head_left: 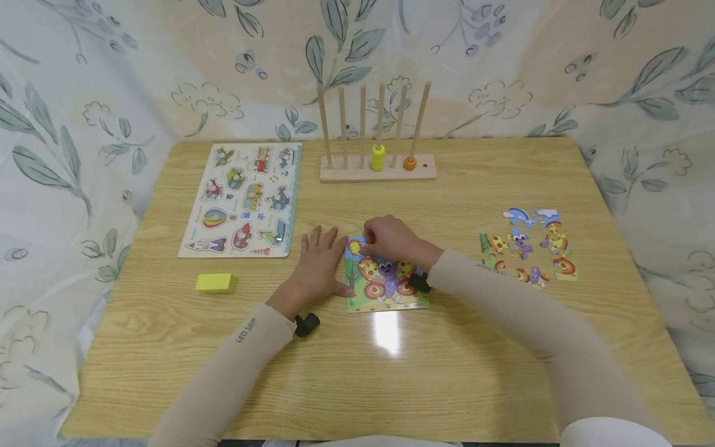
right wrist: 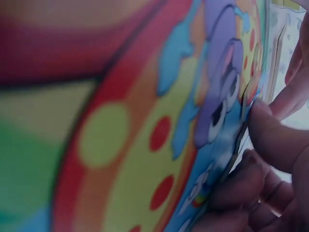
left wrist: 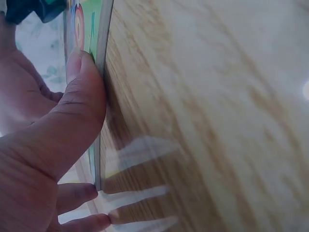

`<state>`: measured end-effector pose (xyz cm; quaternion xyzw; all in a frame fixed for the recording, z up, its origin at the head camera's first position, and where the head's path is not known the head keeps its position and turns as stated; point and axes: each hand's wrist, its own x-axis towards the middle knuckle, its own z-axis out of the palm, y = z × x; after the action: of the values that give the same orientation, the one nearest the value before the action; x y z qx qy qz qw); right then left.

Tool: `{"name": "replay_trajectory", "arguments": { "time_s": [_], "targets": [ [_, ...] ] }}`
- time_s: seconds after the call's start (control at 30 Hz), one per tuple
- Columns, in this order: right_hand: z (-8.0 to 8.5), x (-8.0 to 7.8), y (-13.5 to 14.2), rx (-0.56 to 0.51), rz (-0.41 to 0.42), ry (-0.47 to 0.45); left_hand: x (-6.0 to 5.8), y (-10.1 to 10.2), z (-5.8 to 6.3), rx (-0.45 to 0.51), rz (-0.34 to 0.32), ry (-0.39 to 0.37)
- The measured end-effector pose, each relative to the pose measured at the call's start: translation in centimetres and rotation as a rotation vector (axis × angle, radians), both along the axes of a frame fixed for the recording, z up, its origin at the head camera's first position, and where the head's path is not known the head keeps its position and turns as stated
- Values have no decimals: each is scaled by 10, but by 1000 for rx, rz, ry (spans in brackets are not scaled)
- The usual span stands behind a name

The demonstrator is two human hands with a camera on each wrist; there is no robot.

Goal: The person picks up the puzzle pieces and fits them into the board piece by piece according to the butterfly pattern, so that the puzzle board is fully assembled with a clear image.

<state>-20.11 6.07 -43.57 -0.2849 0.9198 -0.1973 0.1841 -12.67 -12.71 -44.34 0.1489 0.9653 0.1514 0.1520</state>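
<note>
A butterfly jigsaw puzzle board (head_left: 389, 288) lies on the table between both hands, with a sun printed in its upper left corner. My left hand (head_left: 318, 264) rests at the board's left side, fingers spread, and its thumb (left wrist: 84, 92) lies over the board's edge in the left wrist view. My right hand (head_left: 391, 238) is over the top edge near the sun, fingers curled. In the right wrist view its thumb and fingers pinch a puzzle piece (right wrist: 246, 99) whose edge stands slightly raised from the picture. The hand hides much of that piece in the head view.
Several loose puzzle pieces (head_left: 522, 242) lie at the right. A wooden peg stand (head_left: 377, 176) with yellow and orange beads stands at the back. A vehicle picture board (head_left: 240, 202) lies at the left, with a yellow block (head_left: 216, 283) in front of it.
</note>
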Motion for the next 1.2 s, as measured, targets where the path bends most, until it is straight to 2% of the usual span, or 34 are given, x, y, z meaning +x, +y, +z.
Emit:
{"name": "replay_trajectory", "arguments": {
  "time_s": [0.23,0.5,0.6,0.7,0.77,0.87,1.03,1.2],
  "targets": [
    [-2,-3,-5,90,-53,30,-1,1,1,9,4,-6],
    [2,1,-9,107,-192,-27,-2,3,-2,20,8,-10],
    [0,1,-8,80,-172,-27,-1,3,-1,12,11,-16],
    [1,-1,1,-28,-114,-28,-1,3,0,-2,18,-17],
    [2,-6,14,-102,-101,-16,-2,4,0,-2,22,-17],
    [9,-16,48,-159,-145,32,-3,4,-1,7,26,-12],
    [21,-37,130,-91,-292,106,-3,4,-2,22,27,-3],
    [30,-47,209,3,-415,66,-3,3,-3,24,33,-17]
  ]
}}
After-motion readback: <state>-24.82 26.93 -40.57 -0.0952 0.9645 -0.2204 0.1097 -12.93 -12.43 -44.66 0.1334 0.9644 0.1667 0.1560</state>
